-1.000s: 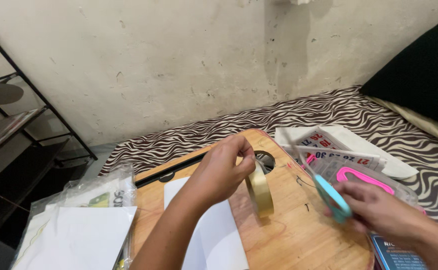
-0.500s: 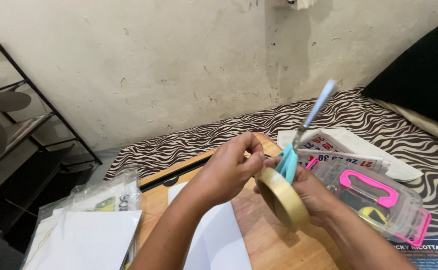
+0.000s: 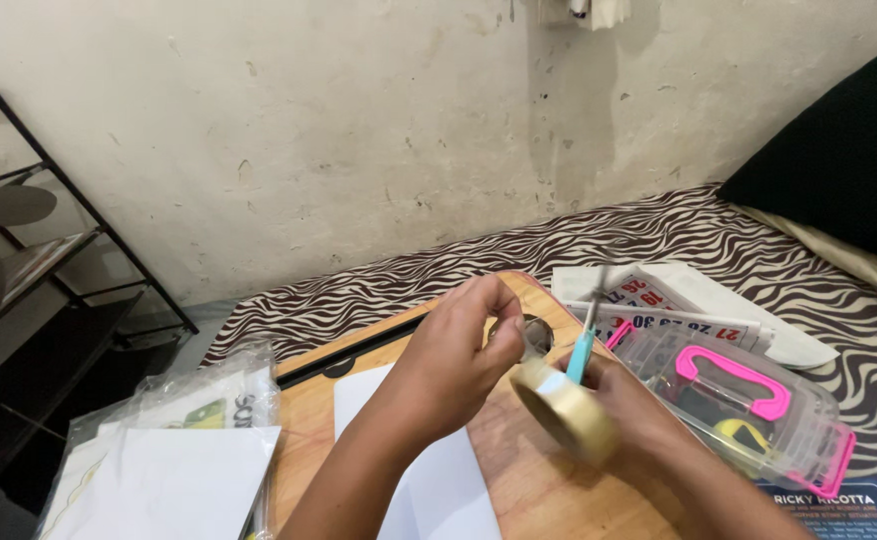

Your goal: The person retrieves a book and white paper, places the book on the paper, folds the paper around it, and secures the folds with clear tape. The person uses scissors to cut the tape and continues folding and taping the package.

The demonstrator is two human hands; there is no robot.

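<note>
My left hand [image 3: 454, 365] is raised over the wooden board [image 3: 519, 480], its fingers pinched on the strip of a tan tape roll [image 3: 564, 412]. The roll hangs blurred just below and to the right of those fingers. Directly behind the roll is my right hand [image 3: 639, 405], which holds small scissors with a teal handle [image 3: 581, 352], blades pointing up. The two hands are almost touching. Whether the blades are apart is lost in blur.
A white sheet [image 3: 439, 480] lies on the board. A clear plastic case with a pink handle [image 3: 749, 400] and printed calendar pages [image 3: 659, 300] sit on the zebra-print bedding [image 3: 779, 250] to the right. A plastic bag of papers [image 3: 169, 450] and a black metal rack [image 3: 69, 300] are left.
The left hand lifted the tape roll off the board. The right hand brought the scissors in from the right, up to the roll, and the roll has dropped a little lower.
</note>
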